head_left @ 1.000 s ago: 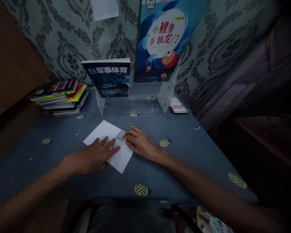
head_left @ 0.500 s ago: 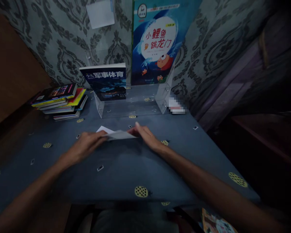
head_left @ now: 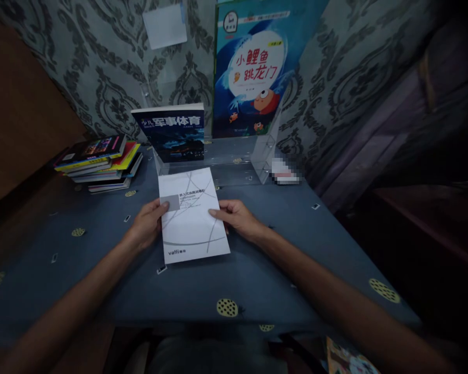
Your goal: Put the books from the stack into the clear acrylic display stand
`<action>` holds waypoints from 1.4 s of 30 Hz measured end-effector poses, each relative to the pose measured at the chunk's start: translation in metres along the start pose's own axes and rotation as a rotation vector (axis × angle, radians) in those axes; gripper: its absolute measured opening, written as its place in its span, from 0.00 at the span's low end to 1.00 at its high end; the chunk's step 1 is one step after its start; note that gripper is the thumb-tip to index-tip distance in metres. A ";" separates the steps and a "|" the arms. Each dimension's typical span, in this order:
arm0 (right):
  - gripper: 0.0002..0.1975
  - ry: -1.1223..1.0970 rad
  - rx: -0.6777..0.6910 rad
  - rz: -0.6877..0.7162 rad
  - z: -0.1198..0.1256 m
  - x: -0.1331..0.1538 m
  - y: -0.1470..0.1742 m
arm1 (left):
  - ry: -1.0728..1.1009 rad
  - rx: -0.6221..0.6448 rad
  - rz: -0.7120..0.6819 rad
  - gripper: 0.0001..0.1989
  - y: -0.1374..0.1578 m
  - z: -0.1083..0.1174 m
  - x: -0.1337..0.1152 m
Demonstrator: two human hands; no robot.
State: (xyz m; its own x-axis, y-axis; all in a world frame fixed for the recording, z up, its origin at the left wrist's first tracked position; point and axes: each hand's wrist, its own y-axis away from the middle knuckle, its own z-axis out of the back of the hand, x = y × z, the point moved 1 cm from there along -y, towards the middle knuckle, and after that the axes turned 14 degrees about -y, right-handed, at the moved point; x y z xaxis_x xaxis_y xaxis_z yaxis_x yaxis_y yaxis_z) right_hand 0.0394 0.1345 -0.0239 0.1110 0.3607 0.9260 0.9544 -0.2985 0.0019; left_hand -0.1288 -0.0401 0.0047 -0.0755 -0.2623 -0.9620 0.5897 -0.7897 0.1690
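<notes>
A thin white booklet (head_left: 193,226) with grey lines, a grey square and dark print on its cover is held over the table, cover facing me. My left hand (head_left: 147,223) pinches its left edge, thumb on the cover and fingers behind. On the opposite edge, my right hand (head_left: 237,218) grips it the same way, its fingers partly hidden under the booklet. Just beyond stands a clear acrylic rack (head_left: 263,156), whose front left part the booklet overlaps in view. A dark blue book (head_left: 175,137) leans in the rack, and behind it stands a taller blue picture book (head_left: 249,78).
To the left lies a stack of books (head_left: 101,163). A small pixelated white item (head_left: 284,174) lies right of the rack. The blue tablecloth (head_left: 113,291) has pineapple prints. A white sheet (head_left: 166,27) hangs on the patterned wall, and a colourful cover (head_left: 349,357) shows below the table's front edge.
The booklet was seen nearly edge-on; now it is tilted up with its printed cover toward me. Both hands have turned with it and still hold its sides.
</notes>
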 end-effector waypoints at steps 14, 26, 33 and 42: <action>0.13 1.265 -0.193 0.101 -0.014 0.017 0.000 | -1.205 -0.166 -0.542 0.16 -0.007 0.022 0.042; 0.27 1.194 0.252 0.255 -0.055 -0.040 -0.073 | -1.337 -0.139 -0.589 0.19 -0.007 0.023 0.049; 0.24 1.193 0.124 0.219 0.018 -0.016 -0.052 | -1.393 -0.115 -0.550 0.18 -0.005 0.025 0.046; 0.25 1.108 0.147 0.227 0.037 -0.012 -0.055 | -1.458 0.129 -0.738 0.23 -0.019 -0.016 0.020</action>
State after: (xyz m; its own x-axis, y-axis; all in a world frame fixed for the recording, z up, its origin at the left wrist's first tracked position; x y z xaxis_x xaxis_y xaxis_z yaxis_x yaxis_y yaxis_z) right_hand -0.0039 0.1788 -0.0491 0.0489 -0.6891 0.7230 0.9748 -0.1247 -0.1848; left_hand -0.1289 -0.0212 -0.0209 -0.9874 -0.0412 0.1527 0.0228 -0.9925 -0.1201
